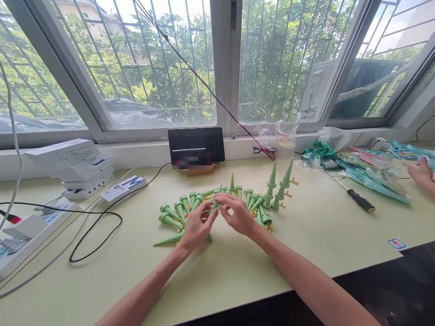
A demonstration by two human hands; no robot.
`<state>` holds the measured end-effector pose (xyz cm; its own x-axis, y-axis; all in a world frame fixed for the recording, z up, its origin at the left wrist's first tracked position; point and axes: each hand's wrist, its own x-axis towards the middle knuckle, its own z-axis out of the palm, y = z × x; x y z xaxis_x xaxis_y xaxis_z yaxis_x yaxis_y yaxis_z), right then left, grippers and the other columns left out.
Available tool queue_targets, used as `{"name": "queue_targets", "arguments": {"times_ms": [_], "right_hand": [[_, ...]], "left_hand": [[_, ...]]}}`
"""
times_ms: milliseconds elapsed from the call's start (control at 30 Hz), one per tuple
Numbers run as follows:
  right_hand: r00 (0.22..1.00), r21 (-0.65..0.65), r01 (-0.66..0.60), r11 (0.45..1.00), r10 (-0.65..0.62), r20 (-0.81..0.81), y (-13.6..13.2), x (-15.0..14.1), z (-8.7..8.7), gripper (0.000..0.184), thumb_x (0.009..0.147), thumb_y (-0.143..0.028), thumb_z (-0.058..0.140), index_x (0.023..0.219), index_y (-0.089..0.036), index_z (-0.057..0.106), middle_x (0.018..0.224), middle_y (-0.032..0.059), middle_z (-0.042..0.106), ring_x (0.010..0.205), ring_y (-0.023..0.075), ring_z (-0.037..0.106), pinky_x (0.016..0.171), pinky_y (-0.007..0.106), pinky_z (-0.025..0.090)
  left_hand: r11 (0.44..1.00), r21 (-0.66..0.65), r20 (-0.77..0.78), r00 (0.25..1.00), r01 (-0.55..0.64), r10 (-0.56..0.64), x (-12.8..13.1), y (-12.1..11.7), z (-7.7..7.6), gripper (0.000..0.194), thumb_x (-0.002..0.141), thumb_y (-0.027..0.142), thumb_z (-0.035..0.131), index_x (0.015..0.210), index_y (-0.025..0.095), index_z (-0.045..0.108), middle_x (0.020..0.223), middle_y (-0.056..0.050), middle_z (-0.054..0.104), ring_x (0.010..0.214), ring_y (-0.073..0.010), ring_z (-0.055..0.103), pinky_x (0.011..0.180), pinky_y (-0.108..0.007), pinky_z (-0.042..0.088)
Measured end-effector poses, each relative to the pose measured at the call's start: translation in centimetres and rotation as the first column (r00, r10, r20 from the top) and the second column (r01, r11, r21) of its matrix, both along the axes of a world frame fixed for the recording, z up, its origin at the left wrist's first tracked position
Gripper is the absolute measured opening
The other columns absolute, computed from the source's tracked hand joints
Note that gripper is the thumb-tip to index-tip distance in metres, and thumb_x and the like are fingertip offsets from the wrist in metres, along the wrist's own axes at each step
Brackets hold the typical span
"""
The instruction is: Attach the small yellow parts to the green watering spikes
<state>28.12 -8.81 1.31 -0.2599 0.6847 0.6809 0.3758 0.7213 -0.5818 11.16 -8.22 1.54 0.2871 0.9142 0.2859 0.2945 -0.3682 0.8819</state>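
Several green cone-shaped plastic spikes (176, 210) lie in a pile on the pale green table (238, 267), with small yellow parts (268, 228) among them. Two spikes (277, 188) stand tilted at the pile's right. My left hand (197, 226) and my right hand (238, 213) meet over the pile's middle. Both have fingers pinched together on a green spike (215, 204) held between them.
A dark tablet (196, 146) leans on a wooden stand by the window. White boxes (74, 165) and a power strip (23, 235) with cables sit left. A black-handled screwdriver (356, 199), plastic bags (356, 170) and another person's hand (419, 172) are at right.
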Motion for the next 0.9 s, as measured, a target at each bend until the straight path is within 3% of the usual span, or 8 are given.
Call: {"name": "queue_targets", "arguments": {"times_ms": [67,200,367,600,900], "right_hand": [[0.999,0.007,0.041,0.999,-0.040,-0.033,-0.1,0.0,0.2,0.037,0.093,-0.009,0.045,0.123,-0.025,0.059,0.127,0.0084,0.062,0.109,0.0178,0.062,0.073,0.026,0.057],[0.981,-0.027,0.168,0.985,-0.170,-0.093,0.2,0.6,0.4,0.029,0.093,-0.014,0.046,0.116,-0.022,0.062,0.118,0.0094,0.063,0.082,0.0142,0.065,0.066,0.026,0.056],[0.949,-0.118,0.286,0.951,-0.299,-0.104,1.1,1.5,-0.1,0.021,0.090,-0.016,0.049,0.105,-0.018,0.064,0.101,0.0088,0.066,0.076,0.0159,0.064,0.059,0.025,0.052],[0.953,-0.157,0.295,0.942,-0.301,-0.016,1.9,1.7,-1.2,0.016,0.088,-0.014,0.052,0.097,-0.016,0.065,0.091,0.0060,0.067,0.067,0.0134,0.060,0.064,0.026,0.049],[0.927,-0.162,0.302,0.940,-0.249,0.282,1.6,1.8,-1.5,0.012,0.084,-0.011,0.058,0.090,-0.016,0.067,0.084,0.0046,0.065,0.080,0.0171,0.058,0.081,0.032,0.044]], "left_hand": [[0.999,-0.044,0.030,0.999,-0.028,0.029,-0.1,0.2,0.0,0.039,0.086,0.045,0.061,0.112,0.017,0.062,0.082,-0.004,0.065,0.056,-0.0123,0.054,0.048,-0.024,0.045],[0.992,-0.104,0.131,0.988,-0.064,0.077,-0.3,0.3,0.3,0.035,0.086,0.046,0.061,0.104,0.017,0.062,0.058,0.003,0.054,0.047,-0.0109,0.048,0.042,-0.021,0.037],[0.985,-0.142,0.214,0.969,-0.096,0.125,-0.2,0.2,0.9,0.034,0.084,0.047,0.064,0.099,0.017,0.059,0.046,0.007,0.046,0.039,-0.0094,0.042,0.039,-0.020,0.031],[0.986,-0.157,0.297,0.955,0.050,-0.001,-0.1,0.2,0.7,0.031,0.089,0.046,0.058,0.099,0.018,0.058,0.056,0.004,0.051,0.046,-0.0112,0.049,0.042,-0.022,0.036],[0.943,-0.284,0.462,0.886,0.175,-0.025,0.1,0.2,0.2,0.035,0.091,0.048,0.054,0.107,0.017,0.057,0.084,-0.002,0.058,0.051,-0.0081,0.050,0.039,-0.020,0.036]]}}
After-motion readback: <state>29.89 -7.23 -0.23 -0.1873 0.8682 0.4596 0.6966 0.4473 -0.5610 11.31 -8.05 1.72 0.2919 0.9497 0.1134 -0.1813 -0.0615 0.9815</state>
